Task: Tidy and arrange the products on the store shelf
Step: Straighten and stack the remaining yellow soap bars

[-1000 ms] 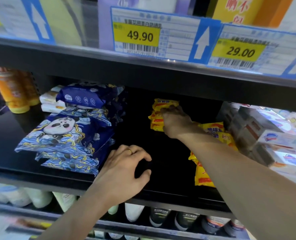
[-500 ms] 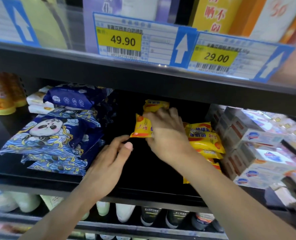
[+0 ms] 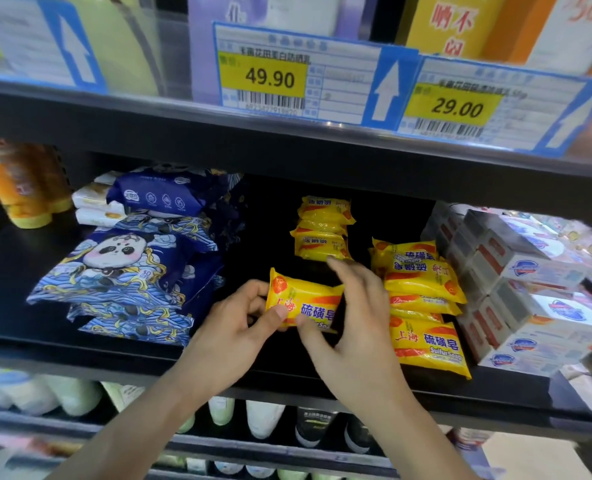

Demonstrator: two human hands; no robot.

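Note:
A yellow sulfur soap pack (image 3: pixel 301 296) is held above the black shelf (image 3: pixel 80 355), near its front. My left hand (image 3: pixel 234 336) pinches its left end with thumb and fingers. My right hand (image 3: pixel 353 327) grips its right side, thumb underneath and fingers over the top. Deeper in stands a small stack of yellow soap packs (image 3: pixel 324 227). To the right lies a second pile of yellow soap packs (image 3: pixel 422 299) reaching the shelf's front edge.
Blue panda wipe packs (image 3: pixel 125 268) are piled at the left, with orange bottles (image 3: pixel 21 188) beyond them. White boxed soaps (image 3: pixel 516 285) are stacked at the right. Price tags 49.90 (image 3: pixel 270 77) and 29.00 (image 3: pixel 457 107) hang on the shelf above. Bottles (image 3: pixel 263 419) stand on the shelf below.
My right hand took one yellow soap pack from the rear stack and drew it forward. My left hand rose from the shelf and now holds the pack's left end.

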